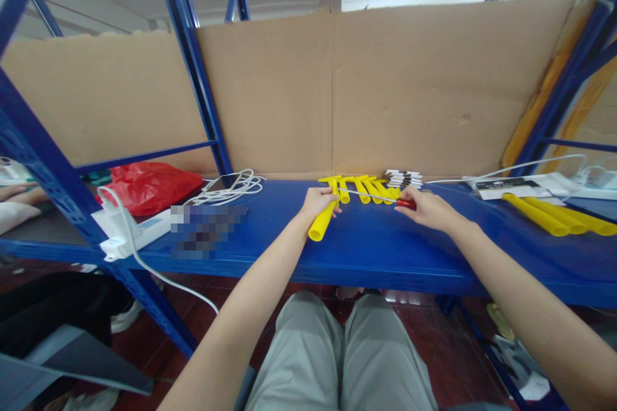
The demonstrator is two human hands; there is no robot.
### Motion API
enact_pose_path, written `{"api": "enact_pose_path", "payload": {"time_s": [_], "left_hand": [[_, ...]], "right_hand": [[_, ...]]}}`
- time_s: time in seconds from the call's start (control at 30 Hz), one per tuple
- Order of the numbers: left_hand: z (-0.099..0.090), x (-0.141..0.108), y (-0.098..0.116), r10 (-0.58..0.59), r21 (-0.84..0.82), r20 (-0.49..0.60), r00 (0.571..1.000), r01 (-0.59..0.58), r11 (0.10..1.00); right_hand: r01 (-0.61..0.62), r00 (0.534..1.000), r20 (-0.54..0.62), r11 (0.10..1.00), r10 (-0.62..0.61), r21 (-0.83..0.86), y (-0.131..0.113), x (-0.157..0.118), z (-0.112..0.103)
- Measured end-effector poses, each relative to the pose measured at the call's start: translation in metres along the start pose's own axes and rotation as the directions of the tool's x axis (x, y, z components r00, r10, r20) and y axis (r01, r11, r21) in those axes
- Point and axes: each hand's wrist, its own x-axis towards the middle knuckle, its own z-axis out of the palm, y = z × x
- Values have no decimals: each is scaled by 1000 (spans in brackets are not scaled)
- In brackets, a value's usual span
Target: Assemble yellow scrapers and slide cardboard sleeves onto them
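Observation:
My left hand (319, 201) is closed round a yellow tube (322, 223) with a crosspiece at its far end, its open end tilted toward me. In my right hand (424, 207) is a screwdriver (405, 203) with a red handle. Its long thin shaft runs left to the tube near my left fingers; whether the tip touches the tube I cannot tell. Behind my hands several yellow T-shaped tubes (362, 191) lie side by side on the blue shelf. A stack of small white and dark pieces (403, 178) sits beyond them, against the cardboard.
Plain yellow tubes (542, 215) lie at the right beside a white box (511, 188). On the left are a red plastic bag (150, 187), a coiled white cable (234, 187) and a power strip (149, 231). Cardboard (385, 90) closes off the back; blue posts (193, 70) frame the shelf.

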Motion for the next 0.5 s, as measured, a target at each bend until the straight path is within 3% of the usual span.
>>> {"api": "enact_pose_path", "payload": {"time_s": [0.23, 0.5], "left_hand": [[-3, 2, 1, 24, -6, 6, 1000, -24, 1000], [0, -7, 6, 30, 15, -20, 999, -30, 999]], "right_hand": [[60, 995, -76, 998, -62, -20, -2, -2, -6], [52, 998, -27, 998, -52, -22, 1, -1, -1]]}}
